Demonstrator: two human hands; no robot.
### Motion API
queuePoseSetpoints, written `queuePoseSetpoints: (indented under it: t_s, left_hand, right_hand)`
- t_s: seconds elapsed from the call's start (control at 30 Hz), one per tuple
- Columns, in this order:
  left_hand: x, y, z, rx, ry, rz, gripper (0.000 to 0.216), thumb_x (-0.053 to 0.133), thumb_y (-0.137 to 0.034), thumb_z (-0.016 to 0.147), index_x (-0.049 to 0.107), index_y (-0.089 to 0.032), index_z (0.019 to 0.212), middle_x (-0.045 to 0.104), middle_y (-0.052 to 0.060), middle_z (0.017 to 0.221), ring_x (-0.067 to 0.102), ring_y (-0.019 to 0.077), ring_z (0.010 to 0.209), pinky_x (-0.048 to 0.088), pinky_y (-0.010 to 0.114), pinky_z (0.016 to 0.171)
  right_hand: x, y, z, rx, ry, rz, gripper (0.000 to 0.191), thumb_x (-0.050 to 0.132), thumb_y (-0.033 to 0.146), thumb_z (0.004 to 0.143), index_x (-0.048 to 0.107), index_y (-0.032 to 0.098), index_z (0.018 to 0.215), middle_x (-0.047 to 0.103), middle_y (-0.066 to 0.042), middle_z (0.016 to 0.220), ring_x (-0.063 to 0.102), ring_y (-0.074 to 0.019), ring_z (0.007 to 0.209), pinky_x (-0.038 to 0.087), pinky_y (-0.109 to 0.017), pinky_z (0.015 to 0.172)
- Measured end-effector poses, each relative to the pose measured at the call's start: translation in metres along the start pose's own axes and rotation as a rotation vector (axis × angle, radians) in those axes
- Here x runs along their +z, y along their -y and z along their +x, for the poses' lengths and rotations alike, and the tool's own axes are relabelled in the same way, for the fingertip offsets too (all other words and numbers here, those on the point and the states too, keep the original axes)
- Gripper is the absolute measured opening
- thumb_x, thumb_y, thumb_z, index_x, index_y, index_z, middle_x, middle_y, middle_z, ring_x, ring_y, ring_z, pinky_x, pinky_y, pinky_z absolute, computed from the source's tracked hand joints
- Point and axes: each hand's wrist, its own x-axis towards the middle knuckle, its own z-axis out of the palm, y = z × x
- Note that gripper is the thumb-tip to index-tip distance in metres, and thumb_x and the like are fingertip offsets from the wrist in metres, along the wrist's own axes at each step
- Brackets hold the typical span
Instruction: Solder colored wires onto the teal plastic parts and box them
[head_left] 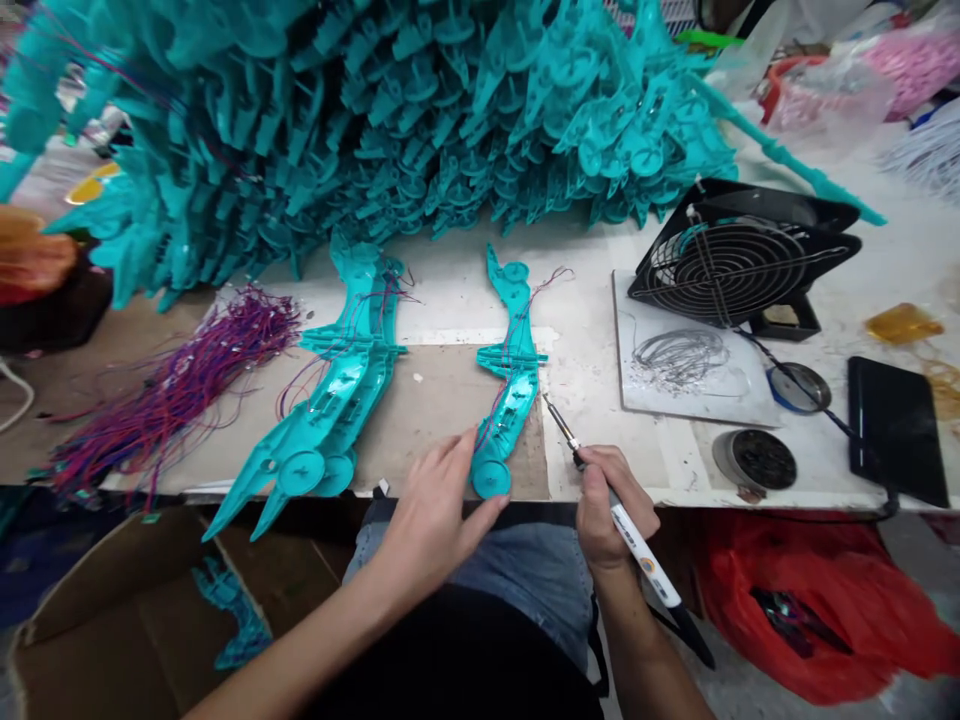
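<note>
A teal plastic toy shell half (519, 340) lies lengthwise on the bench, with thin red and blue wires running along it. My left hand (435, 505) holds its near end, fingers along the left side and thumb by the round disc. In my right hand (615, 505) is a white soldering iron (636, 540), gripped like a pen. Its metal tip points up and left, just right of the shell half and apart from it. To the left, more teal shell halves (337, 385) lie nested together, with loose wires trailing from them.
A big heap of teal parts (420, 120) fills the back. Left lies a wire bundle (187, 390). Right stand a black fan (727, 260), a coil of solder wire (682, 360), a round tin (756, 460) and a black flat device (896, 430). Below are a cardboard box (97, 640) and a red bag (847, 600).
</note>
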Motion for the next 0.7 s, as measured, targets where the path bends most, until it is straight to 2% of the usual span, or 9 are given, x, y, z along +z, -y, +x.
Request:
queuePoseSetpoints:
  t_s: [0.1,0.23,0.37,0.47,0.6,0.7]
  left_hand:
    - [0.001,0.006,0.005,-0.024,-0.072,0.025,0.063,0.058,-0.041,0.087,0.037,-0.012,0.139,0.053,0.019,0.133,0.05,0.0307,0.123,0.044,0.045,0.101]
    - [0.003,0.004,0.034,-0.034,-0.124,0.003,0.067,0.063,-0.045,0.082,0.04,-0.012,0.136,0.056,0.018,0.127,0.051,0.0316,0.119,0.044,0.046,0.099]
    - [0.011,-0.002,0.059,-0.033,-0.166,-0.009,0.037,0.063,-0.034,0.083,0.057,-0.018,0.116,0.059,0.013,0.117,0.053,0.0285,0.111,0.046,0.043,0.094]
    - [0.02,0.0,0.066,-0.033,-0.142,0.003,0.015,0.06,-0.027,0.084,0.064,-0.02,0.098,0.061,0.01,0.108,0.054,0.0261,0.104,0.046,0.041,0.09]
    - [0.029,0.009,0.071,-0.075,-0.122,-0.091,0.009,0.056,-0.022,0.086,0.065,-0.019,0.086,0.063,0.006,0.091,0.056,0.0214,0.092,0.045,0.036,0.085]
    - [0.033,0.015,0.076,-0.114,-0.134,-0.176,0.008,0.056,-0.021,0.084,0.063,-0.018,0.081,0.062,0.004,0.085,0.057,0.0186,0.086,0.045,0.032,0.08]
  right_hand:
    - [0.0,-0.003,-0.002,0.027,-0.014,-0.021,0.019,0.052,0.02,0.087,0.07,0.016,0.092,0.067,-0.007,0.08,0.065,-0.021,0.076,0.055,-0.037,0.066]
    - [-0.001,-0.006,-0.004,0.083,-0.044,0.003,0.02,0.051,0.023,0.089,0.07,0.016,0.093,0.067,-0.006,0.08,0.065,-0.0195,0.074,0.055,-0.035,0.063]
    - [-0.001,-0.006,-0.004,0.094,-0.067,0.05,0.018,0.054,0.021,0.088,0.071,0.017,0.095,0.067,-0.005,0.081,0.065,-0.0186,0.074,0.054,-0.034,0.065]
    - [-0.002,-0.002,-0.002,0.101,-0.021,0.058,0.018,0.055,0.022,0.088,0.071,0.017,0.095,0.068,-0.005,0.081,0.064,-0.0184,0.076,0.054,-0.034,0.066]
    - [-0.004,0.005,0.004,0.106,0.102,0.062,0.016,0.056,0.019,0.088,0.071,0.017,0.094,0.069,-0.005,0.081,0.064,-0.0175,0.074,0.054,-0.033,0.066]
    - [-0.004,0.007,0.007,0.084,0.142,0.081,0.016,0.057,0.015,0.087,0.071,0.018,0.092,0.069,-0.005,0.08,0.064,-0.0174,0.075,0.053,-0.033,0.067]
